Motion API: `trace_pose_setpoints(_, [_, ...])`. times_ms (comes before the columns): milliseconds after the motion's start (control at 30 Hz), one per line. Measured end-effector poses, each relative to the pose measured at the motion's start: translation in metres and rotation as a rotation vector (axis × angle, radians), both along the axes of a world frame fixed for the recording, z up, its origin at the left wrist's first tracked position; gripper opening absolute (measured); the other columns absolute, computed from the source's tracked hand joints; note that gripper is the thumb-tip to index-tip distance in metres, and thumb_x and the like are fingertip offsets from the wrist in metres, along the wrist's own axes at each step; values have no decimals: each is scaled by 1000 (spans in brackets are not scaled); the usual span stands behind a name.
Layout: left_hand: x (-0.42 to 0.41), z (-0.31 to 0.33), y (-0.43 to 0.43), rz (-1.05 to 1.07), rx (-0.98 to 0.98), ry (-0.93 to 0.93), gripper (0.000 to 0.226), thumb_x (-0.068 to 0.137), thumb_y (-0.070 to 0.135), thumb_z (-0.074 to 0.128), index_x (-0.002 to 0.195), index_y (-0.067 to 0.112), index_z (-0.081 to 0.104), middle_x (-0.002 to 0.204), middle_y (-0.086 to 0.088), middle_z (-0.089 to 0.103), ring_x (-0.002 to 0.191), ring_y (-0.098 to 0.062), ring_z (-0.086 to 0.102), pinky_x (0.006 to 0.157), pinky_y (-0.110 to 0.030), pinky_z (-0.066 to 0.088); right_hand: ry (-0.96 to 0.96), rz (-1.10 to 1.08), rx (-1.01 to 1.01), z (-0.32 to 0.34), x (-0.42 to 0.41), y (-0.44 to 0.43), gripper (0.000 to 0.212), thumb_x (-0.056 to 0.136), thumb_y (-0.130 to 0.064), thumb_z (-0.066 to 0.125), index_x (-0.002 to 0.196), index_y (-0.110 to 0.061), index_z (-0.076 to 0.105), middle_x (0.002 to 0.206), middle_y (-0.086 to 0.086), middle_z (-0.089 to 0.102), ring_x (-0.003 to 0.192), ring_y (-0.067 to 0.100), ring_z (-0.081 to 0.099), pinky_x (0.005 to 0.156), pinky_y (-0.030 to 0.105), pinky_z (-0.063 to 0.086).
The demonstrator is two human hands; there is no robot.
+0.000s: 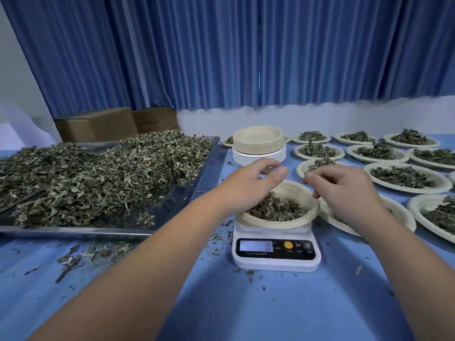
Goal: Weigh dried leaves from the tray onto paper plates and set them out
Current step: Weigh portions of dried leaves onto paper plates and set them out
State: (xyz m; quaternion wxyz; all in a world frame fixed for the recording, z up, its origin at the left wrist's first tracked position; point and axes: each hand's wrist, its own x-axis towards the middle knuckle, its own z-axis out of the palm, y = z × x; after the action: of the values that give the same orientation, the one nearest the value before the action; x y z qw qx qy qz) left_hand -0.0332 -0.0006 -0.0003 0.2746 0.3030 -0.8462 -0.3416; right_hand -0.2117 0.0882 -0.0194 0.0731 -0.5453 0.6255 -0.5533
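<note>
A paper plate [294,185] with a small heap of dried leaves [278,208] stands on a white digital scale [275,260] in the middle of the blue table. My left hand [248,185] hovers over the plate's left rim, fingers loosely curled with a small gap to the thumb, and I see no leaves in it. My right hand [344,190] hovers over the right rim, its fingers bent downward and likewise holding nothing visible. To the left lies a big metal tray [73,231] piled with dried leaves [110,173].
A stack of unused paper plates [258,141] stands behind the scale. Several filled plates [406,177] cover the table's right side. Loose leaf bits [98,252] litter the cloth in front of the tray. Cardboard boxes [96,124] and blue curtains are at the back.
</note>
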Motion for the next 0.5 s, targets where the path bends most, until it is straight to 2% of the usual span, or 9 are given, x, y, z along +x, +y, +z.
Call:
trace_pose_setpoints(33, [3,1,0,1,9,29,29,91,65,43,114,50,51,104,38,53,93,25,48,80,-11,37,0,0,0,0,0,0,23,88,-21,65,66,-24,72,56,-4,63,38,3,45,39,9,31])
trace_pose_setpoints(100, [10,2,-1,4,11,71,20,91,65,42,103,54,52,109,36,55,107,15,51,92,-20,41,12,-2,0,-1,0,-1,24,88,-22,64,65,-27,72,55,-5,63,37,2,44,39,9,31])
trace_pose_setpoints(167, [18,4,-4,9,4,100,19,89,64,43,103,55,53,117,27,58,114,-1,56,101,-32,43,36,-3,1,-2,1,-2,25,87,-22,65,64,-28,71,56,-4,63,38,2,43,39,9,31])
trace_pose_setpoints(200, [24,5,-6,26,-15,105,19,91,60,46,106,52,54,118,23,60,113,-3,57,101,-34,44,45,-5,-1,-2,2,-2,25,87,-22,65,63,-28,71,56,-3,63,39,2,43,40,9,32])
trace_pose_setpoints(267, [37,7,-14,93,-72,105,18,95,48,52,111,44,59,114,23,62,104,4,59,96,-28,48,59,-12,-10,-3,3,-2,25,87,-23,65,62,-27,70,58,1,62,42,4,44,42,11,34])
trace_pose_setpoints(333, [55,7,-25,184,-138,77,16,95,38,55,109,41,63,106,25,64,94,11,58,83,-17,46,81,-26,-24,-4,4,-3,25,87,-24,65,62,-25,69,59,2,61,48,8,48,47,12,37])
trace_pose_setpoints(433, [88,3,-48,359,-252,-39,16,96,28,56,109,33,65,104,18,63,91,6,56,80,-20,43,131,-39,-45,-6,6,-5,25,88,-24,64,64,-22,69,60,3,60,52,10,49,50,12,37])
trace_pose_setpoints(500, [111,-4,-65,480,-306,-178,21,96,24,56,115,26,65,112,7,60,95,-5,56,83,-24,44,157,-45,-49,-6,8,-6,24,88,-24,64,65,-20,69,60,2,60,52,11,49,49,11,37])
